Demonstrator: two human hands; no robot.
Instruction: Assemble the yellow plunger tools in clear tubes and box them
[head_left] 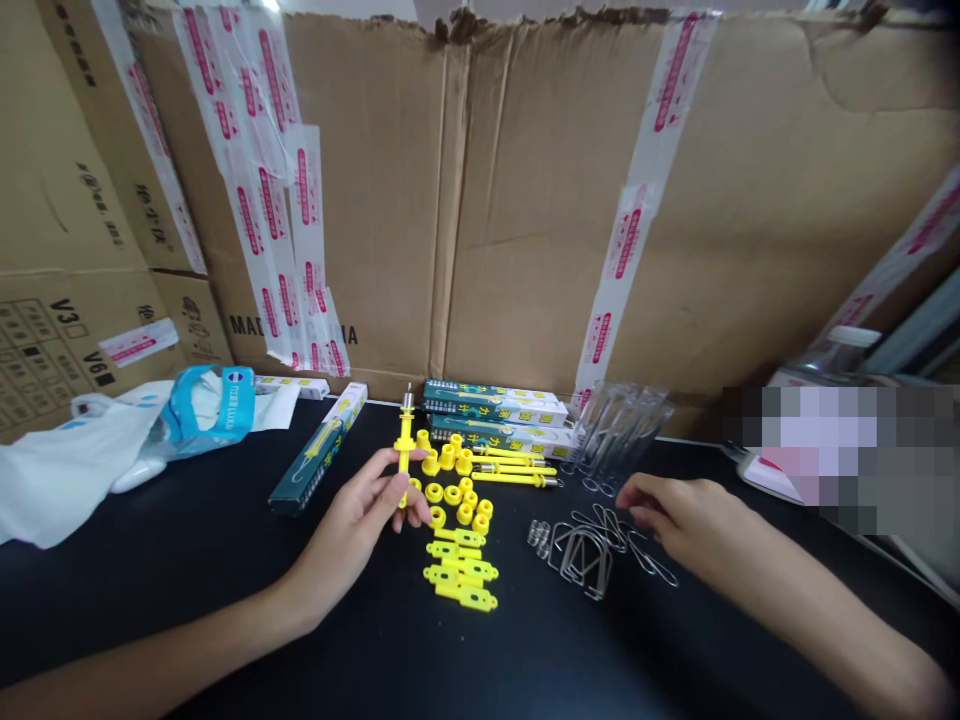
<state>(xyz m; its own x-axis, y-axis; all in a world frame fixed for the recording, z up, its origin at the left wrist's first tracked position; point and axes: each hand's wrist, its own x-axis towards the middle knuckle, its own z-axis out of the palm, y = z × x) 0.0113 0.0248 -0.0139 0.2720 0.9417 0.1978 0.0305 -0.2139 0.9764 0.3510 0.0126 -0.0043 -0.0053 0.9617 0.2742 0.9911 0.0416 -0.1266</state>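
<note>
My left hand (373, 497) pinches a yellow spring scale rod (405, 440) upright between thumb and fingers, its metal tip pointing up. Yellow collars and caps (452, 494) lie just right of that hand, with flat yellow plates (461, 572) nearer to me. Several yellow rods with metal ends (517, 470) are laid side by side behind. My right hand (667, 510) hovers with curled fingers over the wire hooks (585, 555), close to the clear tubes (619, 430); whatever its fingertips hold, if anything, is hidden. Small coiled springs (538, 537) rest left of the hooks.
Spring scale boxes (495, 402) are stacked against the cardboard wall (525, 200), and another box (319, 450) lies at an angle on the left. A blue-and-white tissue pack (214, 405) and white bag (67, 460) occupy the far left. A clear bottle (844, 350) stands back right.
</note>
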